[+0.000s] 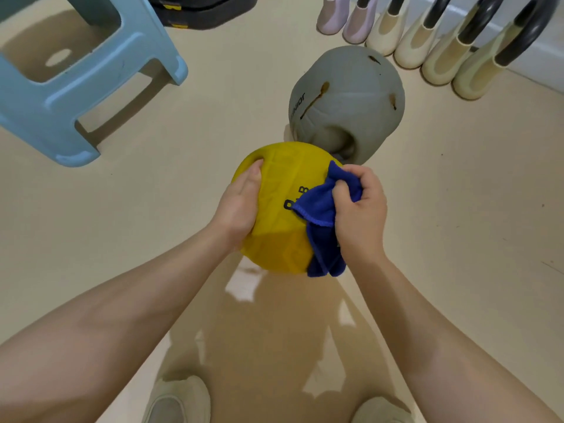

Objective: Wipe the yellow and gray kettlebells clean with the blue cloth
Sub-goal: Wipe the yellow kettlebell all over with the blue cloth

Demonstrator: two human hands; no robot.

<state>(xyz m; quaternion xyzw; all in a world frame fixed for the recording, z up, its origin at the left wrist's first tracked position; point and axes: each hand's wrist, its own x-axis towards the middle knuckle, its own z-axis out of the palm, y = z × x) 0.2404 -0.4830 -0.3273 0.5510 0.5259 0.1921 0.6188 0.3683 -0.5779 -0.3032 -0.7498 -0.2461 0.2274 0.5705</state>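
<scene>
Right hand (360,209) has its fingers curled tight around a bunched-up blue cloth (323,227), with the loose end of the cloth hanging down the right side of the yellow kettlebell (280,215). Left hand (241,203) is laid flat against the kettlebell's left side, fingers pretty much straight and pressing on it, fingertips up near a dimple at the top edge. The yellow one looks lifted off the beige floor (122,224) between the two hands, with black printed characters showing next to the cloth. Just behind it and touching or nearly so, can't tell which, sits the gray kettlebell (348,102), with brownish streaks on it. Further out there's a light blue plastic stool (61,96) at the upper left, a row of cream and pink kettlebells (427,35) along the wall at the upper right, and the person's shoes (177,401) at the bottom.
</scene>
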